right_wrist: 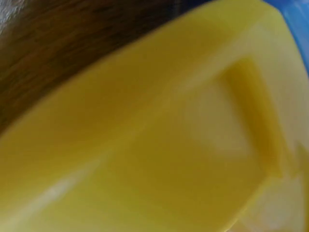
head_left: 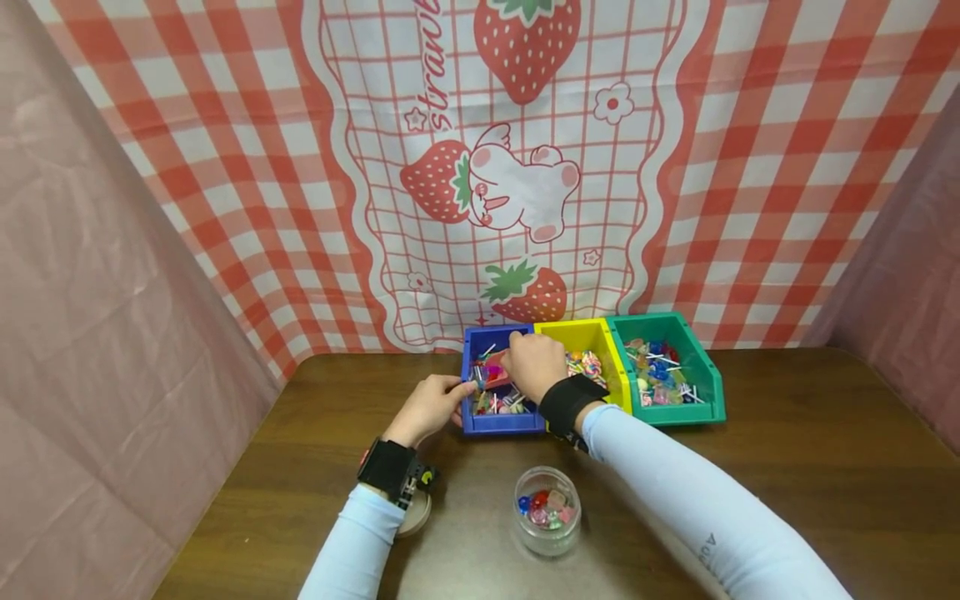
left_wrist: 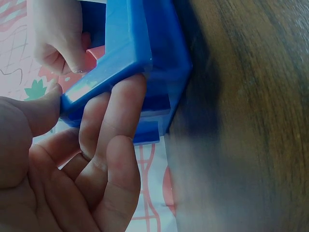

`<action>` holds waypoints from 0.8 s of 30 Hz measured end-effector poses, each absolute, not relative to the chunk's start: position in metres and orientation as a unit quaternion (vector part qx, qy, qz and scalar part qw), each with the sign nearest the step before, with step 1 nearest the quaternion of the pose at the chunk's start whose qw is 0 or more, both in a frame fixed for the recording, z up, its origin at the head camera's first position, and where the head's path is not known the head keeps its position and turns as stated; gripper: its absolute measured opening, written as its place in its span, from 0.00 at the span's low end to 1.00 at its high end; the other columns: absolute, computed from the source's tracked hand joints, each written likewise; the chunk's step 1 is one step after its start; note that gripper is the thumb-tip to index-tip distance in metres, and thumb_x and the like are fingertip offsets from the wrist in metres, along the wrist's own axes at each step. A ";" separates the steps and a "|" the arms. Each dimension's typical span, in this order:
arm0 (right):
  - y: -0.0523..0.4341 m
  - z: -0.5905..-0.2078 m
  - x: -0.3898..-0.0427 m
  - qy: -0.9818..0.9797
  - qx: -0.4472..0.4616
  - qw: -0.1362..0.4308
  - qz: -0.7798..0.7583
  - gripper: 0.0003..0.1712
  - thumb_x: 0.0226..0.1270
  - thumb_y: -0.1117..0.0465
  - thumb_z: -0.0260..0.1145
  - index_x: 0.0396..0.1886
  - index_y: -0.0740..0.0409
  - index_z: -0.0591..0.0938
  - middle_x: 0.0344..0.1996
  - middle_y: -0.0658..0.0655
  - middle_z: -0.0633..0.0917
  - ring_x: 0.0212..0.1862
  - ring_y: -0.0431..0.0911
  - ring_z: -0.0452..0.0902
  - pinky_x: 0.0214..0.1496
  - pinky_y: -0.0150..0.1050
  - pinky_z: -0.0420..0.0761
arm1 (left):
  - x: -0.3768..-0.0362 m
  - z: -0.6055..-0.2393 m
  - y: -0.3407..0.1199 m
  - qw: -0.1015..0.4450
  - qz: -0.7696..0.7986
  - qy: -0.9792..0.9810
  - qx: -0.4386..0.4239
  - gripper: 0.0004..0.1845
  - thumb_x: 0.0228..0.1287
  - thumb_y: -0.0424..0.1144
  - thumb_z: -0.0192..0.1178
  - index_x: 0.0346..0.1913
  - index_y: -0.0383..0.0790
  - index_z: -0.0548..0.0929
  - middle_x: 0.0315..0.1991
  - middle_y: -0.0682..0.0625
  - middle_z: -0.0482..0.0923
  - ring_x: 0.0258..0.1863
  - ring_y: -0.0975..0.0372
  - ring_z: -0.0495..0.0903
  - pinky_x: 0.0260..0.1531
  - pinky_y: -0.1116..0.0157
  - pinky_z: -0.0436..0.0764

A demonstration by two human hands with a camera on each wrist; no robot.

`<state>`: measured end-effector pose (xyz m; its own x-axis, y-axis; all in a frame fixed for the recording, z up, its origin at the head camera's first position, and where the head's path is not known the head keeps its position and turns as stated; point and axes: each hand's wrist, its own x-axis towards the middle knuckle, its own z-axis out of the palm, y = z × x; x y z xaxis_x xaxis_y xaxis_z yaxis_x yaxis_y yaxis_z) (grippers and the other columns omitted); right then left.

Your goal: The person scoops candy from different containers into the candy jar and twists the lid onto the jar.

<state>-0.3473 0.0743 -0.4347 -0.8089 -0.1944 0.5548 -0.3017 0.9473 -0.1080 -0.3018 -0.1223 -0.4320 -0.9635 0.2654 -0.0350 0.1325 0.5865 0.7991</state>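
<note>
My left hand (head_left: 429,408) grips the left side wall of the blue bin (head_left: 504,424), thumb on the rim and fingers outside. In the left wrist view, that hand (left_wrist: 91,159) holds the wall of the blue bin (left_wrist: 116,63) close up. My right hand (head_left: 536,364) reaches over the blue bin from the right and holds a red scoop (head_left: 498,372), partly hidden, down among wrapped candies and lollipops (head_left: 504,403). The right wrist view has only the yellow bin (right_wrist: 169,135), blurred; the right hand is outside it.
To the right stand the yellow bin (head_left: 623,379) and the green bin (head_left: 708,414), both holding candies. A clear jar (head_left: 547,542) with several candies stands on the table in front. A round lid (head_left: 415,515) lies partly under the left wrist. A checked cloth (head_left: 750,208) hangs behind.
</note>
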 end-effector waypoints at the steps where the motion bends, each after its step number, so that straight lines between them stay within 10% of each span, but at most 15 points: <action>1: 0.074 -0.434 -0.347 -0.946 0.132 0.279 0.097 0.11 0.60 0.59 0.66 0.22 0.59 0.78 0.15 0.57 0.78 0.19 0.55 0.77 0.19 0.51 0.76 | -0.302 -0.432 -0.123 0.074 0.441 0.887 0.113 0.20 0.77 0.48 0.54 0.46 0.33 0.86 0.23 0.49 0.82 0.25 0.50 0.86 0.35 0.55 0.82; 24: 0.087 -0.413 -0.346 -0.975 0.169 0.107 0.101 0.18 0.65 0.49 0.65 0.20 0.51 0.75 0.14 0.49 0.71 0.20 0.48 0.72 0.23 0.44 0.72 | -0.300 -0.432 -0.123 0.074 0.451 0.882 0.118 0.22 0.76 0.51 0.54 0.42 0.33 0.86 0.22 0.48 0.82 0.24 0.51 0.85 0.33 0.54 0.82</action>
<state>-0.3456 0.0870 -0.4128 -0.9198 -0.3088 0.2420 -0.3519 0.9221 -0.1608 -0.3005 -0.1234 -0.4325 -0.9616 0.2736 -0.0237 0.1410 0.5659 0.8123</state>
